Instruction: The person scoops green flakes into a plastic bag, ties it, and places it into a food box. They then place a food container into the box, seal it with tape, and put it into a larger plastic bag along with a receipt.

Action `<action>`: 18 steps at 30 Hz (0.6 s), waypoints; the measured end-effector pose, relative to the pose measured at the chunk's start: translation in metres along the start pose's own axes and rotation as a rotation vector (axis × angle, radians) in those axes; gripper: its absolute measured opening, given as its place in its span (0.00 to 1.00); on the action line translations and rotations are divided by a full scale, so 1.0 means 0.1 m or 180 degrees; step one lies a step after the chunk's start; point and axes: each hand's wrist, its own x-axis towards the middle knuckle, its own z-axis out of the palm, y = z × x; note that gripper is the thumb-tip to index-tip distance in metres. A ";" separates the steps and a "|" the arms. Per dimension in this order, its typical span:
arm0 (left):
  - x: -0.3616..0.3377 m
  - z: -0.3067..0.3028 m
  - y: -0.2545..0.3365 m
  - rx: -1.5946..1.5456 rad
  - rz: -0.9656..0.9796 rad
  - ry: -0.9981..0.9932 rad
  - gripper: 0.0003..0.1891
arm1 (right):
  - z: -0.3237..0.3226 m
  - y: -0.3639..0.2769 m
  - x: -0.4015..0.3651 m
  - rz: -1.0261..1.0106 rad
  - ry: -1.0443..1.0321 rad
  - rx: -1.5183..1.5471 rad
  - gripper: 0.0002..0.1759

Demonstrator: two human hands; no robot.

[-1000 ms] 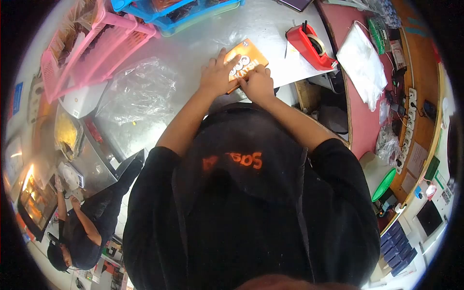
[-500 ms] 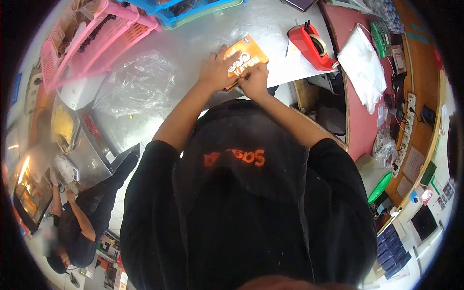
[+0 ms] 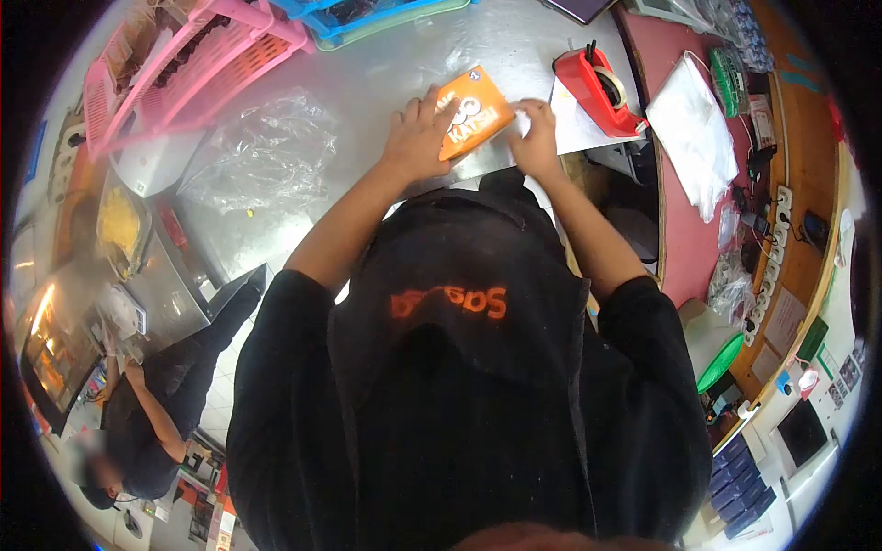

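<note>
Well left of the orange box (image 3: 482,101), and nearer the wearer, a co-worker (image 3: 152,413) in dark clothing stands by a lit display case (image 3: 60,354). Left of the box and farther from the wearer is a pink basket (image 3: 243,69); between basket and box, crumpled clear plastic (image 3: 266,156) lies on the steel counter (image 3: 386,64). Beyond the box to the left sits a blue tray (image 3: 367,20). The box itself rests flat on the counter, before the wearer. The left hand (image 3: 418,138) covers its left side, fingers spread. Just beside its right end is the right hand (image 3: 536,133), fingers bent; whether they pinch anything cannot be told. Right of the box follow a white sheet (image 3: 579,133), a red tape dispenser (image 3: 593,92), and a white plastic bag (image 3: 694,133) on a reddish shelf (image 3: 684,262).

Compared with half a second earlier, the right hand has left the box's near edge and moved rightward, exposing the word KATSU; the left hand remains in place.

Printed face up, lettering upright to the wearer, the box appears to have its long axis rising from near left to far right.
</note>
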 end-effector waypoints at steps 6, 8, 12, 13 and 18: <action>0.18 -0.11 -0.26 -0.0579 0.0808 0.0471 0.41 | -0.21 0.07 0.30 -0.0154 -0.1159 0.0398 0.39; 0.29 -0.24 -0.40 -0.1846 0.0979 0.0007 0.27 | -0.22 0.06 0.32 -0.0596 -0.1416 0.0294 0.42; 0.27 -0.67 -0.47 -0.2142 0.0261 -0.0337 0.17 | -0.28 0.10 0.39 0.0071 -0.1002 0.0724 0.29; 0.29 -0.64 -0.55 -0.2003 0.0277 0.0091 0.16 | -0.26 0.11 0.40 0.0224 -0.0881 0.0670 0.24; -0.01 -0.37 -0.70 -0.1273 0.0291 0.1679 0.14 | -0.19 0.15 0.32 0.0488 -0.0451 0.1256 0.16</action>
